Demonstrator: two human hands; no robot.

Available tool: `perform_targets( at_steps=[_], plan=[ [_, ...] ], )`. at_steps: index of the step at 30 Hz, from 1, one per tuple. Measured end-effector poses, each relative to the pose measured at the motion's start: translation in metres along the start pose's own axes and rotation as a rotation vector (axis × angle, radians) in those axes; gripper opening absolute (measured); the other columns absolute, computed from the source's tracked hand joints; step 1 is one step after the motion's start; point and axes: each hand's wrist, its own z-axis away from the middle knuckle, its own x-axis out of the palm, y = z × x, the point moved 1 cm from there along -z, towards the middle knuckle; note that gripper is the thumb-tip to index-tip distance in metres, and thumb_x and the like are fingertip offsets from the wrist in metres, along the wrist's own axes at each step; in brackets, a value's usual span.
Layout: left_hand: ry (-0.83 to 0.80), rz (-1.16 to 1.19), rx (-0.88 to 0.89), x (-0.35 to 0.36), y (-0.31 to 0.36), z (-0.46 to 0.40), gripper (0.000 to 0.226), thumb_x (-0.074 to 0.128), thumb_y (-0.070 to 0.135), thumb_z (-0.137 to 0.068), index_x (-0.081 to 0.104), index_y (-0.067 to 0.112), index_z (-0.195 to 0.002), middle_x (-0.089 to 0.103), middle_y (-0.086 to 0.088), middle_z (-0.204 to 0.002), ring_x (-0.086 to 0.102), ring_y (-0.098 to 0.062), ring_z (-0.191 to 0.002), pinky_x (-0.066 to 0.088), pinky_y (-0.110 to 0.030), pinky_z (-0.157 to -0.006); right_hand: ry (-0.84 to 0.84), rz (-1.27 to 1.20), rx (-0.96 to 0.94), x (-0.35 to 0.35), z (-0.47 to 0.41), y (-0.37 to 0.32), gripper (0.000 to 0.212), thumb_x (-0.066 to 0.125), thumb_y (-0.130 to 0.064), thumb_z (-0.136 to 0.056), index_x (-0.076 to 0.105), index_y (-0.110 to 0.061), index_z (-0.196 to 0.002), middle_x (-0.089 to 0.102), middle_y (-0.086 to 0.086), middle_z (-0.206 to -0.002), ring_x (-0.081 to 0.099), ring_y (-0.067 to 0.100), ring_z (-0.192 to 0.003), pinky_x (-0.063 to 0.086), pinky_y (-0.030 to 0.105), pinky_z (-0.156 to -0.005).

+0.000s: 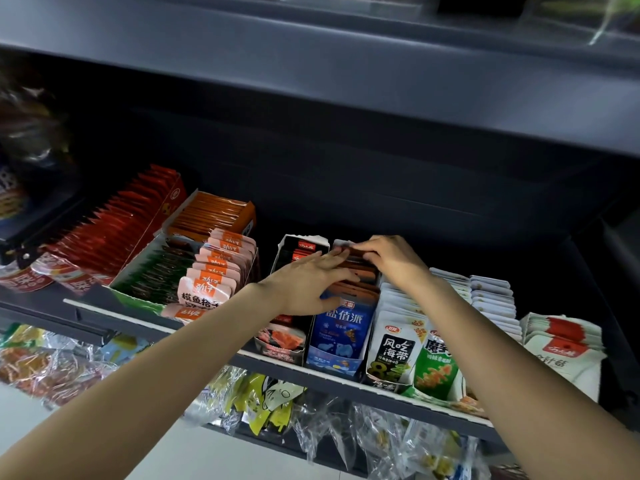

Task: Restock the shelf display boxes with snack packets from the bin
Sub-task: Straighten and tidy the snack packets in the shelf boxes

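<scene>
A dark metal shelf runs across the scene under a low upper shelf. Open cardboard display boxes stand side by side on it, each filled with upright snack packets. More bagged goods hang below the shelf lip. The bin is not in view.

The blue display box stands at the centre, between a black-and-red box on its left and a white seaweed box on its right. Its brown-topped packets stand in a row running from near to far.

The left hand lies flat on the packet tops, fingers straight, with no grip closed. The right hand is at the far end of the row, its fingertips pinching the top edge of a packet; the grip is narrow.

Handling, as a judgement: the packets appear light, thin and flexible, with a smooth film surface that may slip. Take hold at the sealed top edge, where the film is stiffest. Avoid squeezing the body.

Clearance: the box walls are close on both sides, so sideways room is small. The row looks nearly full, and a packet will probably need the others pressed aside to open a slot. The torn cardboard edges at the far end could snag film. The upper shelf limits lifting height.
</scene>
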Motion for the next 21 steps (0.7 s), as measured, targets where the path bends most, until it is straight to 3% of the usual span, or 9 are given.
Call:
perform_targets(
  at_steps=[5,7,12,17,21],
  plan=[
    [0.184,0.058,0.067,-0.002,0.003,0.012,0.036,0.054,0.027,-0.092,0.056,0.025,-0.128,0.034,0.002,-0.150,0.031,-0.016,-0.137,0.031,-0.035,-0.112,-0.127,-0.085,0.021,-0.009,0.002,-0.002,0.028,0.058,-0.011,-0.090,0.066,-0.020,-0.115,0.063,0.003,-0.120,0.057,0.020,-0.112,0.044,0.033,-0.094],
    [0.230,0.045,0.065,-0.001,0.001,0.013,0.039,0.054,0.026,-0.092,0.054,0.024,-0.131,0.034,0.002,-0.150,0.033,-0.017,-0.136,0.029,-0.035,-0.113,-0.085,-0.114,0.036,-0.009,0.003,-0.001,0.030,0.061,-0.010,-0.089,0.066,-0.021,-0.115,0.064,0.003,-0.117,0.058,0.019,-0.109,0.045,0.033,-0.092],
    [0.144,0.026,-0.140,0.000,-0.003,-0.001,0.066,0.047,0.038,-0.095,0.016,0.019,-0.150,0.018,0.002,-0.156,0.023,-0.018,-0.141,0.017,-0.028,-0.114,-0.032,-0.161,0.051,-0.009,0.008,0.002,0.030,0.051,-0.017,-0.096,0.060,-0.021,-0.124,0.063,0.000,-0.123,0.058,0.017,-0.111,0.044,0.030,-0.093],
    [0.212,0.052,-0.166,0.000,0.001,-0.008,0.065,0.055,0.040,-0.089,0.028,0.019,-0.145,0.037,-0.004,-0.143,0.035,-0.020,-0.131,0.029,-0.031,-0.108,-0.137,-0.089,0.043,-0.007,0.011,0.001,0.027,0.052,-0.030,-0.095,0.064,-0.022,-0.118,0.066,0.001,-0.114,0.061,0.017,-0.102,0.048,0.034,-0.090],
    [0.120,-0.008,-0.186,0.000,-0.002,-0.011,0.065,0.062,0.042,-0.085,0.036,0.020,-0.141,0.038,-0.004,-0.141,0.030,-0.021,-0.131,0.027,-0.035,-0.110,-0.206,-0.026,0.041,-0.004,0.015,0.000,0.029,0.053,-0.039,-0.092,0.063,-0.025,-0.115,0.064,-0.002,-0.109,0.058,0.013,-0.095,0.049,0.034,-0.085]
  ],
)
